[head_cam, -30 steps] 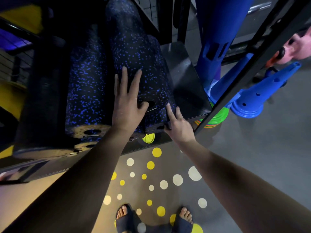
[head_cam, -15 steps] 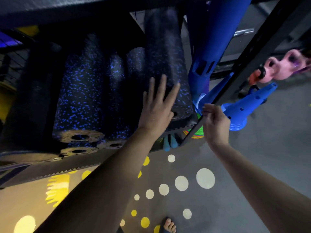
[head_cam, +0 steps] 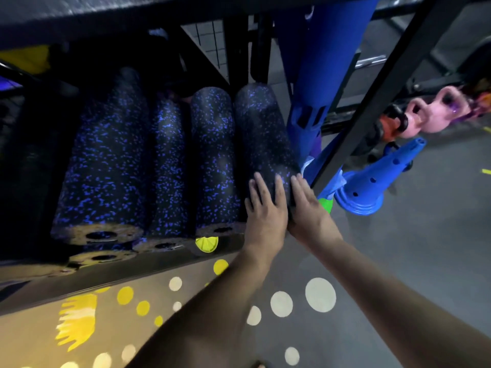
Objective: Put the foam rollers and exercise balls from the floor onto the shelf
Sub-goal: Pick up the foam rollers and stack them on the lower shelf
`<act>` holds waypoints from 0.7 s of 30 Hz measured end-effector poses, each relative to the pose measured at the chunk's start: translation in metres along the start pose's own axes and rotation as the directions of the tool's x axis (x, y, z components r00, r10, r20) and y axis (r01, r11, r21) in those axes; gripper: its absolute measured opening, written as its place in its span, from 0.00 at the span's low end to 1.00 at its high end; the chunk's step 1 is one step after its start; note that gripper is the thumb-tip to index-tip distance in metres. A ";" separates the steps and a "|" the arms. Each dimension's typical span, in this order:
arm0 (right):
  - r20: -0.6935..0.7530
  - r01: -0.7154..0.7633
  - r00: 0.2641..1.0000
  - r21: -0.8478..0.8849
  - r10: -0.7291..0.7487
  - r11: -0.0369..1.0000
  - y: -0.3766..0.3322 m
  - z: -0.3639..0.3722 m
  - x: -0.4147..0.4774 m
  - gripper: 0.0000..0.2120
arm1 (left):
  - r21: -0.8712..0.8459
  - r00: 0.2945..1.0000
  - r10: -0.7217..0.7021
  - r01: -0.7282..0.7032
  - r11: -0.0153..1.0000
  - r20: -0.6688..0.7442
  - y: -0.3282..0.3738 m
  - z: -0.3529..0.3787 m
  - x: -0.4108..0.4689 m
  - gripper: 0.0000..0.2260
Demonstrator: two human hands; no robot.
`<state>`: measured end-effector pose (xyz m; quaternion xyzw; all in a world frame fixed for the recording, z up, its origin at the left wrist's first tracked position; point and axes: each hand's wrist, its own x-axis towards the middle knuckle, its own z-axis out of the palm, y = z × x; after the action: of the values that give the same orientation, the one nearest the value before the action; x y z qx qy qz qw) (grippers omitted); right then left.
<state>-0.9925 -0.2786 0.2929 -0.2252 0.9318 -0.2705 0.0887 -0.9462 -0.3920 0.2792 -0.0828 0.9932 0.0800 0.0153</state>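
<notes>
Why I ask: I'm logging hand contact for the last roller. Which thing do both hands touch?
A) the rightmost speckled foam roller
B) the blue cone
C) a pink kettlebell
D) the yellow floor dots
A: the left hand and the right hand lie side by side, fingers straight, on the near end of the rightmost foam roller in the row.

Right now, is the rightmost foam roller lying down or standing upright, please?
Lying down: the rightmost foam roller lies lengthwise on the shelf, left hand and right hand on it.
</notes>
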 end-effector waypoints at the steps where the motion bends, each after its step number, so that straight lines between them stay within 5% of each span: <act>1: 0.037 0.042 0.998 -0.054 -0.040 0.998 0.002 0.000 0.000 0.36 | -0.019 0.999 -0.009 0.009 1.000 0.031 -0.001 0.006 -0.004 0.25; 4: 0.157 0.089 0.986 -0.182 -0.060 0.979 0.006 -0.004 0.008 0.37 | -0.046 0.997 0.074 -0.073 0.996 0.014 -0.010 0.012 -0.002 0.27; 8: 0.162 0.080 0.986 -0.211 -0.046 0.974 0.010 -0.001 0.018 0.41 | 0.058 0.971 0.198 -0.191 0.980 -0.131 -0.058 -0.010 -0.001 0.42; 14: 0.149 0.042 0.989 -0.204 -0.011 0.978 0.011 0.011 0.025 0.43 | 0.172 0.963 -0.034 -0.013 0.985 0.268 -0.137 -0.017 -0.007 0.55; 21: 0.149 0.110 0.987 -0.371 -0.058 0.922 0.014 0.015 0.028 0.44 | 0.148 0.984 -0.109 0.089 0.985 0.139 -0.121 0.001 -0.009 0.49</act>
<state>-1.0178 -0.2877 0.2712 -0.2955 0.9477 -0.0738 0.0951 -0.9176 -0.5079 0.2596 -0.1248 0.9872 0.0145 0.0978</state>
